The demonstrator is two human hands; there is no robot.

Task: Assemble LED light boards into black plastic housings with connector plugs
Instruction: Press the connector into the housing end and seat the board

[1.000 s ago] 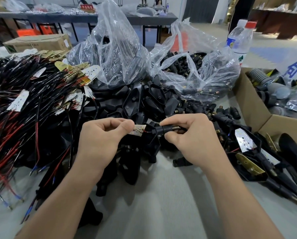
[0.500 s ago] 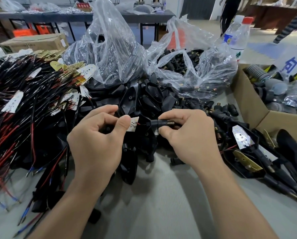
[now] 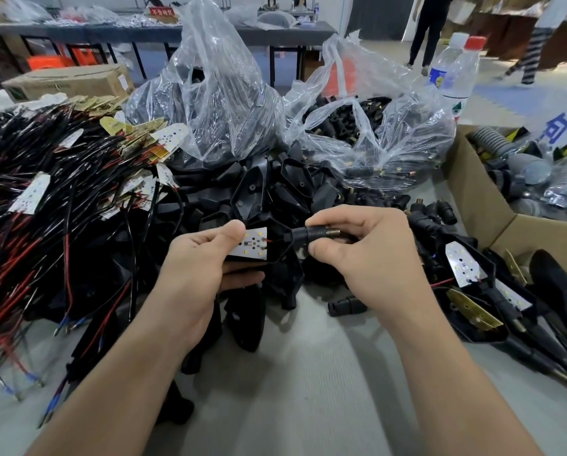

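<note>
Pinches LED board in left grip, just in front of the housing pile; pinches connector plug in right grip. Now shows board turned flat, LEDs up, where before tilted; likely wires drawn through, seating next.

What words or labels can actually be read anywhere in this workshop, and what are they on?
"不合格区": white characters on the red sign at the back, blurred, so unsure.
"向": large blue character on the white surface at the right, partly cut off.
Water bottles: labels too blurred to read.
Cardboard box: print too small to read.
</note>
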